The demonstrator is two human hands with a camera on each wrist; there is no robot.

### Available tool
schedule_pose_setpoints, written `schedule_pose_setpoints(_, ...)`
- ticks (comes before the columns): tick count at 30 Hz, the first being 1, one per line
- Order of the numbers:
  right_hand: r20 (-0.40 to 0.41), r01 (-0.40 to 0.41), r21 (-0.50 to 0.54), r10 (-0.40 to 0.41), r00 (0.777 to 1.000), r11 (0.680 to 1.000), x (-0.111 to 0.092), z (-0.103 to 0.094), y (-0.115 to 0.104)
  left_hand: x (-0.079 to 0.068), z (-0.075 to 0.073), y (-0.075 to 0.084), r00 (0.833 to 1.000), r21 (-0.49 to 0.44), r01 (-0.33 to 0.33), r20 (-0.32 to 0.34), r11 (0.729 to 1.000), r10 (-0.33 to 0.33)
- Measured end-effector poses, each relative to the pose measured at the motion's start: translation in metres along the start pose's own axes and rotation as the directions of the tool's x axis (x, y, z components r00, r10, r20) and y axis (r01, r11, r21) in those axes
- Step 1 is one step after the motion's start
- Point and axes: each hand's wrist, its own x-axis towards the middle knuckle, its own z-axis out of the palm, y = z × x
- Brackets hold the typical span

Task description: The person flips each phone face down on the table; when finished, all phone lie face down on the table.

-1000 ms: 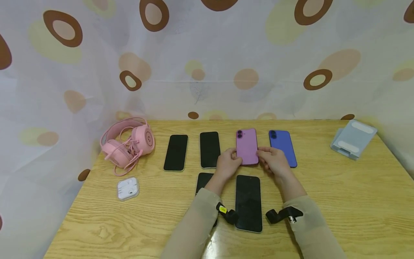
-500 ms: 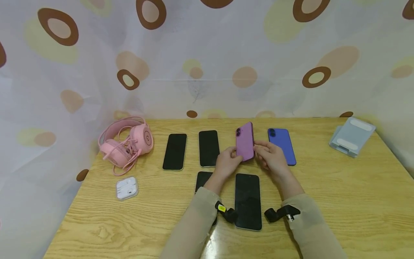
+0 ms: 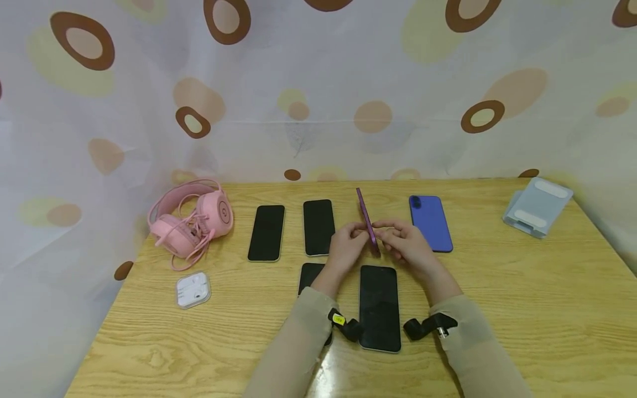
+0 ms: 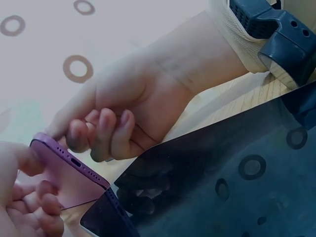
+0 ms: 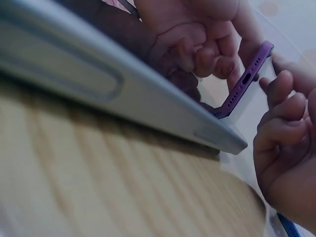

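Note:
A purple smartphone (image 3: 366, 215) is held up on its long edge, turned almost edge-on in the head view. My left hand (image 3: 346, 246) pinches it from the left and my right hand (image 3: 409, 245) from the right. The bottom edge with its charging port shows in the left wrist view, where the phone (image 4: 74, 170) lies between the two hands. A black-screened phone (image 3: 380, 309) lies face up just in front of the hands. Another dark phone (image 3: 311, 276) is partly hidden under the left forearm.
Two black-screened phones (image 3: 266, 233) (image 3: 319, 226) lie to the left, a blue phone (image 3: 431, 221) to the right. Pink headphones (image 3: 191, 221) and cased earphones (image 3: 193, 290) are farther left. A grey-blue folding stand (image 3: 537, 207) stands at the back right, near the patterned curtain (image 3: 328, 83).
The purple phone, lying back up a second ago, has been lifted and tilted onto its edge by both hands. The right hand has shifted slightly left. The other phones stay put.

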Motion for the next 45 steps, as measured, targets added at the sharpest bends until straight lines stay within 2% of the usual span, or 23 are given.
schedule_pose_setpoints(4,-0.01,-0.023,-0.042,0.023,1.0,0.999,0.001,0.0,0.002,0.001,-0.001,0.001,0.995,-0.052,-0.044,-0.091,0.998,0.039)
schedule_pose_setpoints(9,0.004,0.0,-0.149,0.001,1.0,0.989,0.002,-0.003,0.005,-0.001,-0.003,0.003,0.991,-0.109,-0.057,-0.123,0.992,0.044)
schedule_pose_setpoints(13,-0.011,0.018,-0.318,-0.023,1.0,0.948,0.002,-0.005,0.005,-0.001,-0.005,0.002,0.989,-0.112,-0.072,-0.14,0.991,0.056)
schedule_pose_setpoints(16,-0.04,0.0,-0.437,-0.019,0.999,0.9,0.002,-0.007,0.004,-0.002,-0.005,0.003,0.986,-0.091,-0.077,-0.157,0.993,0.062)
schedule_pose_setpoints(19,-0.04,-0.024,-0.487,0.005,0.999,0.873,0.002,-0.009,0.004,-0.003,-0.005,0.003,0.986,-0.038,-0.063,-0.156,0.997,0.056)
schedule_pose_setpoints(24,-0.027,-0.033,-0.503,0.023,0.999,0.864,0.003,-0.011,0.004,-0.003,-0.003,0.001,0.988,0.073,-0.062,-0.135,0.995,0.072)
schedule_pose_setpoints(31,-0.089,-0.085,-0.421,0.052,0.995,0.903,0.001,-0.014,0.001,-0.002,-0.002,-0.003,0.989,0.246,-0.126,-0.044,0.961,0.141)
schedule_pose_setpoints(33,-0.097,-0.093,-0.417,0.057,0.994,0.904,0.001,-0.014,0.0,-0.002,-0.002,-0.003,0.989,0.267,-0.134,-0.023,0.954,0.145)
schedule_pose_setpoints(40,-0.1,-0.103,-0.424,0.066,0.993,0.9,0.001,-0.015,0.001,-0.002,-0.001,-0.004,0.991,0.311,-0.12,-0.018,0.943,0.132)
schedule_pose_setpoints(45,-0.109,-0.11,-0.429,0.069,0.992,0.897,0.001,-0.014,0.001,-0.001,-0.001,-0.005,0.989,0.371,-0.131,-0.011,0.919,0.146)
